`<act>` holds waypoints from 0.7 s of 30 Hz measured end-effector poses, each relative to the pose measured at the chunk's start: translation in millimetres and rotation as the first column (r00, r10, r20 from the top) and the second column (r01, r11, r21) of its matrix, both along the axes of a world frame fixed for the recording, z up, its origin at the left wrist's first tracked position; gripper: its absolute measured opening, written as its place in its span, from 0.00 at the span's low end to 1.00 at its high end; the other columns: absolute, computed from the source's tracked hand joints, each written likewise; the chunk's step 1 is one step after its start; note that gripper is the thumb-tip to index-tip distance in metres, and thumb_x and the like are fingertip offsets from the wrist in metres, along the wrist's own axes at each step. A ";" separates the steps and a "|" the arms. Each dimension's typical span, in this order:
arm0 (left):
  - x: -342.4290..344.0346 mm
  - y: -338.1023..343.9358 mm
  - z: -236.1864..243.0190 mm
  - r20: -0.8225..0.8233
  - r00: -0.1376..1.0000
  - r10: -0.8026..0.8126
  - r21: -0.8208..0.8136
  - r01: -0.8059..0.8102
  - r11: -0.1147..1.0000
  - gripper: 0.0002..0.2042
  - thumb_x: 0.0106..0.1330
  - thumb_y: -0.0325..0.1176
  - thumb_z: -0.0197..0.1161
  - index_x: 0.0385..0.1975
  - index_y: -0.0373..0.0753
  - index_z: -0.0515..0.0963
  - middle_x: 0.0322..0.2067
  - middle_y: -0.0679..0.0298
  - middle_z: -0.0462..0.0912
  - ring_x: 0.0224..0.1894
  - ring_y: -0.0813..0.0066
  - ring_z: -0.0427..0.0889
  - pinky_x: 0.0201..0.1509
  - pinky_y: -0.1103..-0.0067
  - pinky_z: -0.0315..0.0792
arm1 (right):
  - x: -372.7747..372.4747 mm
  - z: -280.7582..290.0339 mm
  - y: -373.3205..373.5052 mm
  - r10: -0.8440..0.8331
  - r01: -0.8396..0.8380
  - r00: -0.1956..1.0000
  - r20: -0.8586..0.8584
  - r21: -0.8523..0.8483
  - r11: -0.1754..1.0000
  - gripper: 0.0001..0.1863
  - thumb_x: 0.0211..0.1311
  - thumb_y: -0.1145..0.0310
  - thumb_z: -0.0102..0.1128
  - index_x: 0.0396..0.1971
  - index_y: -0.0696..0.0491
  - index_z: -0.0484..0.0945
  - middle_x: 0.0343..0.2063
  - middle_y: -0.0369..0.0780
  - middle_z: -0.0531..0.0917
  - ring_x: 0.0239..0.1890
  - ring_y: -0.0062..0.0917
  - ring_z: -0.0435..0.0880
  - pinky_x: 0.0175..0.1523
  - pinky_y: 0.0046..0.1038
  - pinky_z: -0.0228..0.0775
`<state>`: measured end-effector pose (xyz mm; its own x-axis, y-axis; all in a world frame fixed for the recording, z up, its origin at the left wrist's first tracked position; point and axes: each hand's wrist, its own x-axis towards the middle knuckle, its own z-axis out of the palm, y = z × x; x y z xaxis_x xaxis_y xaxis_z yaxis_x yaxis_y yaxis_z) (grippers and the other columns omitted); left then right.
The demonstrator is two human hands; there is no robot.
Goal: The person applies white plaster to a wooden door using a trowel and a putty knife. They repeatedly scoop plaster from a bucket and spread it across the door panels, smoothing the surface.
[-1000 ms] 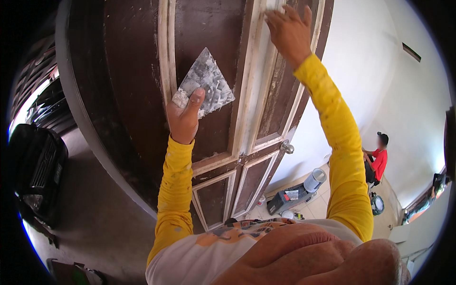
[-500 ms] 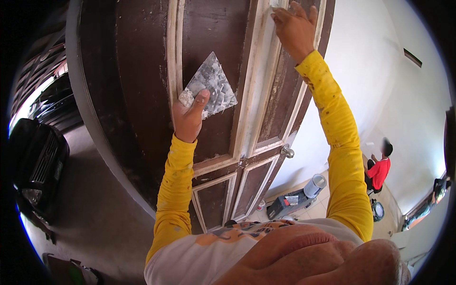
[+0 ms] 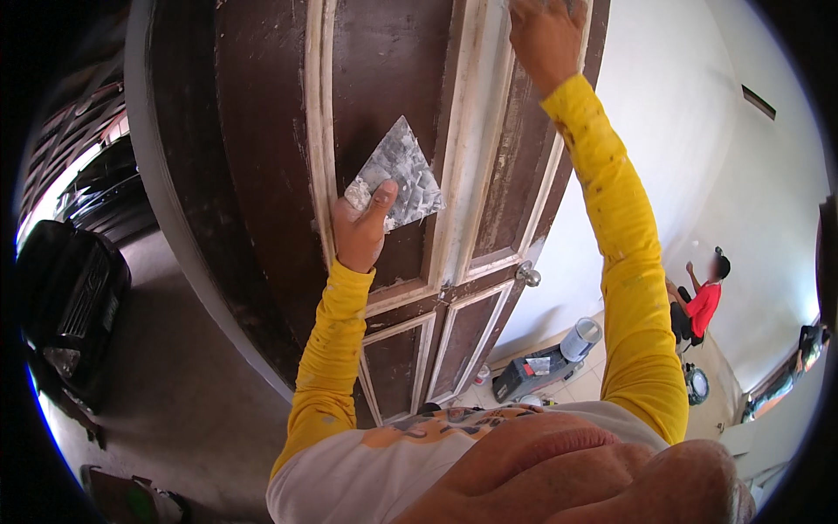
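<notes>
A brown panelled door with whitish, putty-smeared mouldings stands before me. My left hand grips a thin, flat putty board by one corner, thumb on top. Grey-white smears cover the board, and a lump of putty sits beside the thumb. At the upper edge of the view, my right hand is raised against the door's upright moulding, its fingers bent and partly cut off. Whatever those fingers hold is hidden.
A round metal doorknob sticks out on the door's right edge. Below are a dark toolbox and a grey bucket. A person in red sits by the white wall. A black car stands at left.
My right hand has moved higher along the moulding, its fingers now partly out of view. The left hand and board have shifted slightly down and right. The seated person has raised an arm.
</notes>
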<state>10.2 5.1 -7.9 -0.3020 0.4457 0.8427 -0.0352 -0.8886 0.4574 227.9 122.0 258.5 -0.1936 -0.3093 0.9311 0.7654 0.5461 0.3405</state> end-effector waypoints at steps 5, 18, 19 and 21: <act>12.2 3.9 -7.6 -0.016 0.999 -0.042 -0.006 0.042 0.999 0.12 0.68 0.36 0.68 0.42 0.33 0.82 0.39 0.70 0.83 0.41 0.83 0.77 0.49 0.82 0.70 | -15.3 44.9 13.5 -0.182 0.185 0.982 -0.057 0.059 0.981 0.14 0.66 0.68 0.54 0.48 0.48 0.84 0.50 0.38 0.85 0.65 0.42 0.72 0.74 0.58 0.45; -7.8 -3.5 9.9 0.037 0.999 -0.025 -0.094 0.028 0.995 0.14 0.68 0.39 0.69 0.40 0.32 0.83 0.36 0.71 0.82 0.39 0.83 0.76 0.46 0.83 0.70 | -36.6 76.1 23.4 -0.199 0.199 0.979 -0.036 0.023 0.980 0.14 0.65 0.68 0.53 0.45 0.50 0.84 0.46 0.43 0.86 0.63 0.43 0.74 0.72 0.55 0.52; -7.2 -8.3 12.0 0.019 1.000 0.000 -0.102 0.002 0.995 0.14 0.68 0.39 0.69 0.40 0.32 0.83 0.36 0.71 0.83 0.39 0.83 0.77 0.46 0.83 0.71 | -38.5 67.9 25.5 -0.260 0.261 0.965 -0.017 0.080 0.962 0.14 0.65 0.68 0.53 0.45 0.50 0.84 0.47 0.43 0.86 0.63 0.43 0.74 0.72 0.55 0.52; -12.1 -9.8 11.2 -0.046 0.997 0.057 -0.122 -0.062 0.991 0.15 0.69 0.40 0.67 0.41 0.31 0.83 0.35 0.69 0.84 0.38 0.83 0.77 0.45 0.82 0.71 | -33.5 39.8 28.2 -0.328 0.320 0.943 0.058 0.116 0.940 0.14 0.65 0.68 0.52 0.46 0.50 0.84 0.49 0.41 0.86 0.64 0.42 0.73 0.73 0.56 0.49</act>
<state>-1.9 -4.8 3.3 -0.2964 0.5293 0.7950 0.0375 -0.8253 0.5634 194.4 150.3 298.3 -0.3672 -0.3119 0.8763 0.8650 0.2319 0.4450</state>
